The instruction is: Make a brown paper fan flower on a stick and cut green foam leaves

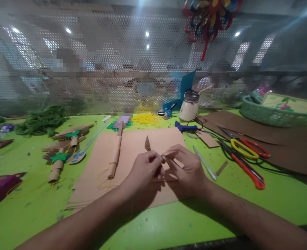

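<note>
Paper (170, 153), as far as the blur shows, is pinched in left hand (146, 168) and right hand (189, 167), grips nearly closed, centre frame, presumably for fine control.

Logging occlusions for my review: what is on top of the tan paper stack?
A rolled paper tube and yellow thread lie on the stack; what the left hand and right hand hide there cannot be seen.

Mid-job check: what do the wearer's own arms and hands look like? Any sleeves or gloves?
The left hand and right hand are ungloved, with no ring or watch visible. The left forearm and right forearm are bare; no sleeve shows.
</note>
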{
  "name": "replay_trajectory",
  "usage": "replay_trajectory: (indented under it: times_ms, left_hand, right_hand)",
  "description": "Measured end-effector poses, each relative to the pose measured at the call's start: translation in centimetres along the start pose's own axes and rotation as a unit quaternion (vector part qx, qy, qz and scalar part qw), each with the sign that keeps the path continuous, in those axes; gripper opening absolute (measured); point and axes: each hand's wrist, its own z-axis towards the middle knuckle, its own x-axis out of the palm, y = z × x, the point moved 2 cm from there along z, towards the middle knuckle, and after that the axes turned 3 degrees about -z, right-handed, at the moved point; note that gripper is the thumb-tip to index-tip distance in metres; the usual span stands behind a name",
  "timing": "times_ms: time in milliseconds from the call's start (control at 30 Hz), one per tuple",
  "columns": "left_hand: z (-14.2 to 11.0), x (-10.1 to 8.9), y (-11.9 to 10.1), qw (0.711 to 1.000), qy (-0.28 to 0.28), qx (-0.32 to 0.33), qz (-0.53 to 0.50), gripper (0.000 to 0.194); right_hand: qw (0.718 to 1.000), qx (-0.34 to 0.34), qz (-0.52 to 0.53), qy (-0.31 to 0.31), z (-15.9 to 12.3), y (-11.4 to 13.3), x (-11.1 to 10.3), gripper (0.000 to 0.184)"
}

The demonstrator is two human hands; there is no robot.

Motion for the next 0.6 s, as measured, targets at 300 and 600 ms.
replay_trajectory:
  times_ms: [300,600]
  left_hand:
    - [0.4,-0.4,0.8,1.000,-0.022,0.012,0.018,0.019]
    - [0.2,0.1,1.3,0.998,-0.041,0.044,0.002,0.019]
  right_hand:
    - [0.996,0.053,0.061,0.043,-0.2,-0.6,0.2,0.012]
    - [0.985,0.141,0.095,0.026,0.0,-0.6,0.4,0.007]
